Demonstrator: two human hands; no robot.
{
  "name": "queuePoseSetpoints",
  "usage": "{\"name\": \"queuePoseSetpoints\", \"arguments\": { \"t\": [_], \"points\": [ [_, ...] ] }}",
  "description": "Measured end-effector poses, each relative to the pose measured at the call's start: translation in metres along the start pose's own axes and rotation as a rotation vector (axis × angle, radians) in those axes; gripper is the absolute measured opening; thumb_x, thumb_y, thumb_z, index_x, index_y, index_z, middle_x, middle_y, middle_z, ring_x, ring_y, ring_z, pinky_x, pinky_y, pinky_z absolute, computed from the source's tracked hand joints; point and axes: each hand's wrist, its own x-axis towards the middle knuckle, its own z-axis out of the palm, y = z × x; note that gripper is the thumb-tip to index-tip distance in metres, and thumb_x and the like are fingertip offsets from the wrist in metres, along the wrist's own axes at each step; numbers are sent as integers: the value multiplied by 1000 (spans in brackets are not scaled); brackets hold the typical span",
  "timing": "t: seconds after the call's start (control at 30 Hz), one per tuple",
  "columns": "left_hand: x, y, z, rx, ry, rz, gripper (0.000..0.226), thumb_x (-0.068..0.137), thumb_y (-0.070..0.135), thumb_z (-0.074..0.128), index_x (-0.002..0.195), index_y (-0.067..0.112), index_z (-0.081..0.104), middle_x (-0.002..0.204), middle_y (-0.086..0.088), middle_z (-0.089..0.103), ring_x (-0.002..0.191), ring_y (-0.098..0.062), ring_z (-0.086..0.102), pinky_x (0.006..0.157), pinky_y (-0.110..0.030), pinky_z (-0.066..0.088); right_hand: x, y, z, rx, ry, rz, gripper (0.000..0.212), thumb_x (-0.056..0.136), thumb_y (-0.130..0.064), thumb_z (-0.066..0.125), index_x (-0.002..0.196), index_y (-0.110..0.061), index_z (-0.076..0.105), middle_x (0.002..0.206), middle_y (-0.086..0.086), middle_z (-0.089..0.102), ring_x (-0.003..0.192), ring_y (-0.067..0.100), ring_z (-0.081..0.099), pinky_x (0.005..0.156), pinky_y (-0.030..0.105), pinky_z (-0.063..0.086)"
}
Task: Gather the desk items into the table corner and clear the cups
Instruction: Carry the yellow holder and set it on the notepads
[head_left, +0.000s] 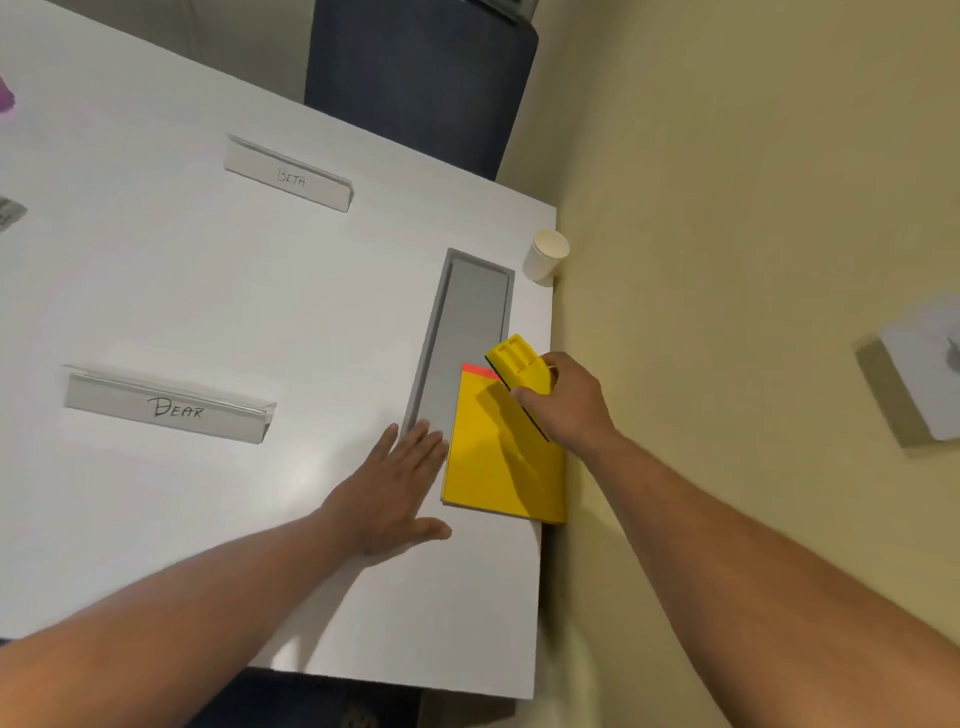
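Observation:
A yellow notepad (498, 467) with a red top strip lies at the right edge of the white table (208, 291), against the wall. My right hand (566, 402) grips a yellow whiteboard eraser (522, 364) with a black felt underside, held tilted just above the pad's top end. My left hand (395, 483) rests flat on the table with fingers spread, its fingertips touching the pad's left edge. A white paper cup (544, 255) stands at the far right corner of the table, beside the wall.
Two clear name plates stand on the table, one reading "BETA" (288, 174), one reading "DEAR" (166, 408). A grey recessed cable tray (465, 322) runs along the right side. A dark blue chair (421, 78) sits beyond the far edge. The beige wall (727, 208) bounds the right.

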Motion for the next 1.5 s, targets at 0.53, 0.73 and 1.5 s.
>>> {"name": "queuePoseSetpoints", "arguments": {
  "t": [0.53, 0.73, 1.5],
  "points": [
    [20, -14, 20, 17, 134, 38, 90, 101, 80, 12, 168, 20, 0, 176, 4, -6, 162, -15, -11, 132, -51, 0, 111, 17, 30, -441, -153, -152, 57, 86, -27, 83, 136, -16, 57, 132, 12, 64, 117, 33, 60, 93, 45, 51],
    [21, -15, 23, 17, 136, 36, 89, 102, 79, 11, 168, 21, -2, 176, 4, -7, 162, -15, -12, 132, -52, 2, 119, 16, 36, -447, -155, -184, 58, 91, -22, 80, 141, -14, 54, 135, 15, 61, 121, 34, 58, 94, 41, 47],
    [22, -14, 26, 21, 144, 31, 89, 102, 78, 11, 168, 19, -3, 176, 2, -8, 162, -15, -12, 132, -52, 4, 130, 21, 38, -507, -245, -119, 69, 92, -27, 79, 149, -14, 41, 143, 16, 55, 126, 36, 55, 96, 41, 46]
  ]
}}
